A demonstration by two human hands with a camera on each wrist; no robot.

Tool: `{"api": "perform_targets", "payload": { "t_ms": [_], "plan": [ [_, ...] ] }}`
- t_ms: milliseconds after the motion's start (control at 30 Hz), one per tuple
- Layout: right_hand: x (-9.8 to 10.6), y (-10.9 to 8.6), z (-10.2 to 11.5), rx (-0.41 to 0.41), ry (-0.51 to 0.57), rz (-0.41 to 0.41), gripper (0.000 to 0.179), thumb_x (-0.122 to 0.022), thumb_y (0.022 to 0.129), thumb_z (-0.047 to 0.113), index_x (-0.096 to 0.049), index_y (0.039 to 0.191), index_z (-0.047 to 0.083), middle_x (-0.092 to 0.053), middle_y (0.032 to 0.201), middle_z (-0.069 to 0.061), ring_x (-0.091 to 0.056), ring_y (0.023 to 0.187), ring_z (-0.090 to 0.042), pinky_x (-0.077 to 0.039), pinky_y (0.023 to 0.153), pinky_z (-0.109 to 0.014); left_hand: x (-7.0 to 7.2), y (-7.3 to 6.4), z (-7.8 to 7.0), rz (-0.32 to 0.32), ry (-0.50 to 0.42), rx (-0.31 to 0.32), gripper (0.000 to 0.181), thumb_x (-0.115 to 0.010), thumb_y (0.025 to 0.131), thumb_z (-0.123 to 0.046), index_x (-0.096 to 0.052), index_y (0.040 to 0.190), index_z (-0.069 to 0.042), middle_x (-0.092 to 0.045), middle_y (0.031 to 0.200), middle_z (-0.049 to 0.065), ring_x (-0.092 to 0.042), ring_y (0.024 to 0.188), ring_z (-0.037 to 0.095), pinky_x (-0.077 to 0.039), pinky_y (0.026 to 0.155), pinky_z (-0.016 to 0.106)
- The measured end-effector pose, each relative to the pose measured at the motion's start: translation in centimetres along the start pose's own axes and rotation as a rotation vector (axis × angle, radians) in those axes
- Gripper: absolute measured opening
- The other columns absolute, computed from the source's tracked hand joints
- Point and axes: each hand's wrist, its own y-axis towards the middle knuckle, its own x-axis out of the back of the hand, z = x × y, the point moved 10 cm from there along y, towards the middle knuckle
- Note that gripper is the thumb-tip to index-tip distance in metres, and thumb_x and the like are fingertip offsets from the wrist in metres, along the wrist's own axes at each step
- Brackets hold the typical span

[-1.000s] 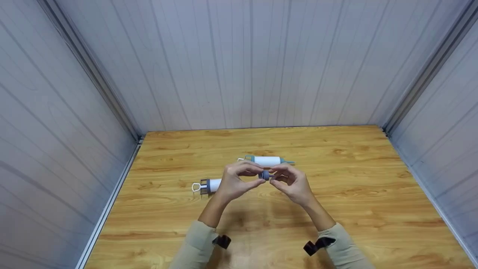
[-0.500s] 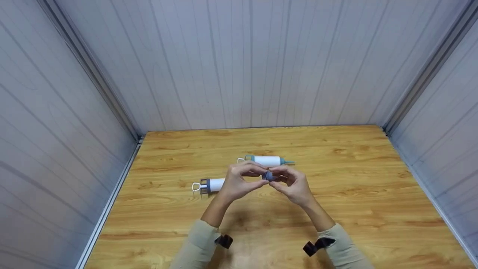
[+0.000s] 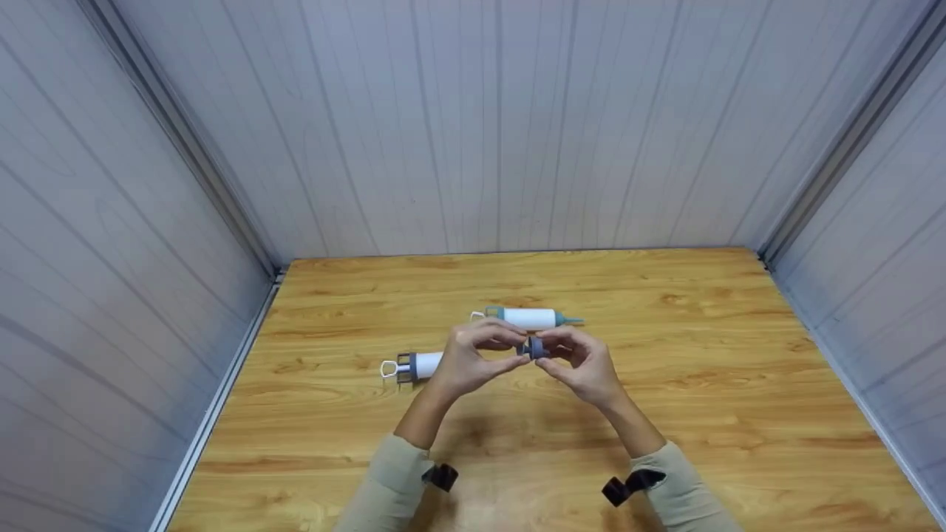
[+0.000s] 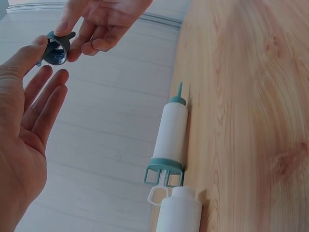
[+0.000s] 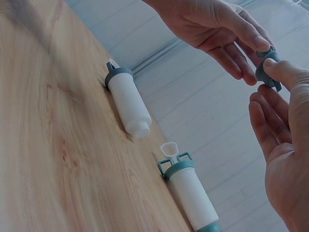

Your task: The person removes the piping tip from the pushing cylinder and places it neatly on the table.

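A small dark grey-blue cap [image 3: 536, 348] is held above the table between both hands. My left hand [image 3: 467, 360] pinches a small dark piece at the cap's left side with thumb and fingertips. From the other side, my right hand [image 3: 582, 368] pinches the cap's body. In the left wrist view the round hollow mouth of the cap [image 4: 56, 54] shows. A white cylinder with a dark grey collar [image 3: 425, 366] lies partly hidden behind the left hand. Beyond the hands lies a similar white cylinder with teal ends [image 3: 528, 319], a pointed nozzle and a white pull handle.
Both cylinders lie on a wooden table [image 3: 702, 332]. Pale panelled walls [image 3: 473, 133] enclose its back and sides. In the right wrist view the dark-collared cylinder [image 5: 128, 101] has a bare white neck facing the teal one.
The cap has shifted slightly right and turned between the fingers. Its thin tip, visible a second ago, is now hidden by the right fingers. Both cylinders stay where they were.
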Motion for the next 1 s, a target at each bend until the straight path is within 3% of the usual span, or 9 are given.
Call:
{"api": "perform_targets", "payload": {
  "t_ms": [300, 567, 1000],
  "plan": [
    [0.4, 0.0, 0.1, -0.017, -0.022, 0.002, 0.031, -0.078, 0.096, -0.014, -0.066, 0.124, -0.022, -0.079, 0.117, 0.010, -0.077, 0.105, -0.006, -0.067, 0.091, -0.021, 0.2, -0.2, 0.4, 0.003, 0.008, 0.003, 0.018, -0.093, 0.091, -0.003, -0.086, 0.107, -0.001, -0.082, 0.109, 0.018, -0.084, 0.102, 0.031, -0.072, 0.088, 0.032],
    [0.3, 0.1, 0.2, -0.002, -0.015, 0.001, 0.032, -0.073, 0.092, -0.024, -0.065, 0.123, -0.023, -0.079, 0.118, 0.011, -0.077, 0.106, -0.004, -0.067, 0.091, -0.021, 0.1, -0.1, 0.5, 0.011, 0.011, 0.009, 0.018, -0.092, 0.091, -0.001, -0.085, 0.108, 0.001, -0.081, 0.106, 0.019, -0.084, 0.097, 0.035, -0.072, 0.087, 0.031],
    [1.1, -0.3, 0.2, -0.016, -0.035, -0.019, 0.036, -0.071, 0.089, -0.028, -0.065, 0.124, -0.024, -0.079, 0.118, 0.011, -0.077, 0.106, -0.002, -0.067, 0.092, -0.020, 0.6, -0.4, 0.8, -0.004, -0.007, 0.041, 0.016, -0.090, 0.093, -0.001, -0.085, 0.109, -0.001, -0.082, 0.106, 0.017, -0.084, 0.097, 0.032, -0.072, 0.087, 0.035]
  ]
}}
